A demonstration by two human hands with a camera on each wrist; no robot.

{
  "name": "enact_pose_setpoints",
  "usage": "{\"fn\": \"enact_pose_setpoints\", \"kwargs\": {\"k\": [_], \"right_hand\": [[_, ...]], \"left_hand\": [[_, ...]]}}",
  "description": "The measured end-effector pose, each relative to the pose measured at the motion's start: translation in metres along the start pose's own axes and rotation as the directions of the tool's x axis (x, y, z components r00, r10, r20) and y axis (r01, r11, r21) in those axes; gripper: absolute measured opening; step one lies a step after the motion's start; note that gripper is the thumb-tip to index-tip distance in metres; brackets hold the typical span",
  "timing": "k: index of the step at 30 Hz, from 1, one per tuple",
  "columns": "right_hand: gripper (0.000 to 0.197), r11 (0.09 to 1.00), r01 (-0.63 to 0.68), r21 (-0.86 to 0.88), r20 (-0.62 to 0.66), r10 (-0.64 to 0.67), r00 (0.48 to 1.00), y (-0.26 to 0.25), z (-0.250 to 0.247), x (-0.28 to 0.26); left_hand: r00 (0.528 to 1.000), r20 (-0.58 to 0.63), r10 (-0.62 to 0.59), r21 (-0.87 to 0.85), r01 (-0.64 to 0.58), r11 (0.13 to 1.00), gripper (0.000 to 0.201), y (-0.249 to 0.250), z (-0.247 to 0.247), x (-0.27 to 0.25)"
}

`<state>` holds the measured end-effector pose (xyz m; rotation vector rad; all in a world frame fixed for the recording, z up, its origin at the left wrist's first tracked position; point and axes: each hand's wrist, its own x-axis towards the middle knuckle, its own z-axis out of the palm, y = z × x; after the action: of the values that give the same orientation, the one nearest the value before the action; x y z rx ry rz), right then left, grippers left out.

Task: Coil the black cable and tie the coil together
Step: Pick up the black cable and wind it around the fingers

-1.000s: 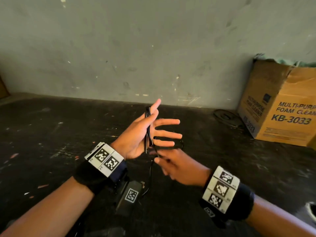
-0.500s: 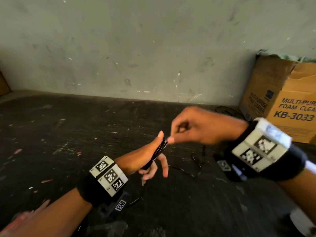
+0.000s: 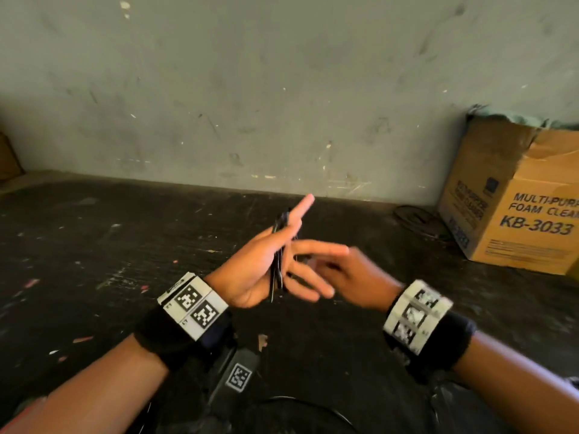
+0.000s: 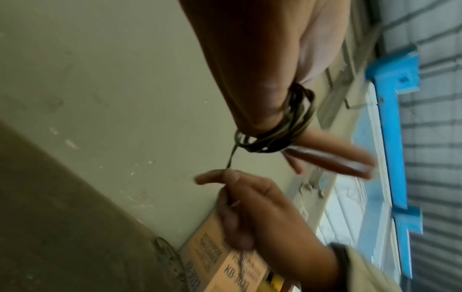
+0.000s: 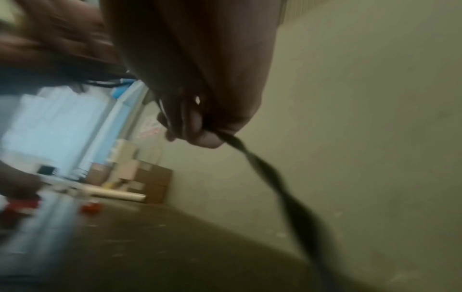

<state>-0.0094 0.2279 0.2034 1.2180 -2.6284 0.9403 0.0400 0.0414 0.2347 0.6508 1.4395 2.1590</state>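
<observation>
The black cable (image 3: pixel 277 270) is wound in several loops round my left hand (image 3: pixel 266 264), which is raised over the dark table with the palm showing and the fingers spread straight. The left wrist view shows the same loops (image 4: pixel 277 128) at the thumb side, with one strand leading down to my right hand (image 4: pixel 250 207). My right hand (image 3: pixel 354 280) sits just behind and below the left fingers, blurred, and pinches that strand between thumb and fingertips (image 5: pixel 202 136). The loose cable (image 5: pixel 270 177) trails away from the pinch.
A cardboard box (image 3: pixel 517 202) marked KB-3033 stands at the right against the grey wall. A second dark coil of wire (image 3: pixel 413 216) lies on the table (image 3: pixel 94 245) beside it. A slack black loop (image 3: pixel 313 402) shows near the bottom edge.
The right hand has come down from above the left fingertips to behind the left fingers, carrying the strand round. The left hand has risen and turned upright again.
</observation>
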Motion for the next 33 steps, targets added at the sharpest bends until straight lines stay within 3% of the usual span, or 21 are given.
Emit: {"fn": "enact_pose_setpoints", "kwargs": {"k": [3,6,9,11,13,15,17,21,23,25,28,30,33], "right_hand": [[0.017,0.997,-0.036,0.066,0.144,0.026,0.989,-0.033,0.029,-0.007],[0.02,0.998,-0.023,0.058,0.272,0.006,0.962,-0.059,0.032,-0.008],[0.02,0.999,0.033,-0.035,0.239,-0.024,0.971,-0.074,0.012,-0.003],[0.013,0.996,0.05,-0.069,0.25,-0.032,0.968,-0.079,-0.01,0.001],[0.011,0.992,0.059,-0.112,0.258,-0.028,0.966,-0.079,-0.037,0.007],[0.013,0.983,0.062,-0.173,0.226,-0.022,0.974,-0.077,-0.063,0.014],[0.015,0.973,0.085,-0.214,0.184,-0.045,0.982,-0.074,-0.088,0.021],[0.022,0.961,0.118,-0.25,0.062,-0.105,0.992,-0.059,-0.117,0.03],[0.034,0.96,0.128,-0.248,0.002,-0.132,0.991,-0.043,-0.113,0.031],[0.04,0.967,0.113,-0.228,-0.05,-0.128,0.991,-0.023,-0.096,0.03],[0.026,0.99,0.051,-0.135,-0.07,-0.061,0.996,-0.001,-0.054,0.018],[0.019,0.999,0.036,-0.035,-0.049,-0.038,0.998,-0.003,-0.025,0.007],[0.023,1.0,-0.008,-0.006,0.088,0.008,0.996,-0.029,0.005,-0.003]], "left_hand": [[0.985,-0.15,0.087,-0.031,-0.093,0.995,0.055,0.011,-0.007,0.014],[0.961,-0.256,0.108,0.155,-0.07,0.985,0.061,0.01,-0.016,0.02],[0.961,-0.252,0.112,0.536,0.042,0.843,0.059,-0.005,-0.019,0.016],[0.972,-0.229,0.059,0.635,0.103,0.766,0.053,-0.014,-0.019,0.012],[0.98,-0.196,-0.034,0.586,0.145,0.797,0.052,-0.019,-0.019,0.006],[0.983,-0.136,-0.126,0.551,0.181,0.815,0.074,-0.022,-0.019,0.001],[0.981,-0.045,-0.189,0.511,0.186,0.839,0.078,-0.024,-0.016,-0.004],[0.975,0.028,-0.221,0.516,0.175,0.839,0.059,-0.018,-0.007,-0.008],[0.978,0.035,-0.205,0.5,0.161,0.851,0.054,-0.013,-0.002,-0.006],[0.986,0.071,-0.153,0.381,0.115,0.917,0.054,-0.005,0.002,-0.003],[0.996,0.071,-0.046,0.11,0.038,0.993,0.053,0.009,0.007,0.004],[1.0,0.018,0.026,-0.023,-0.025,0.999,0.055,0.019,0.009,0.011],[0.988,-0.121,0.092,-0.037,-0.097,0.995,0.055,0.026,0.005,0.023]]}}
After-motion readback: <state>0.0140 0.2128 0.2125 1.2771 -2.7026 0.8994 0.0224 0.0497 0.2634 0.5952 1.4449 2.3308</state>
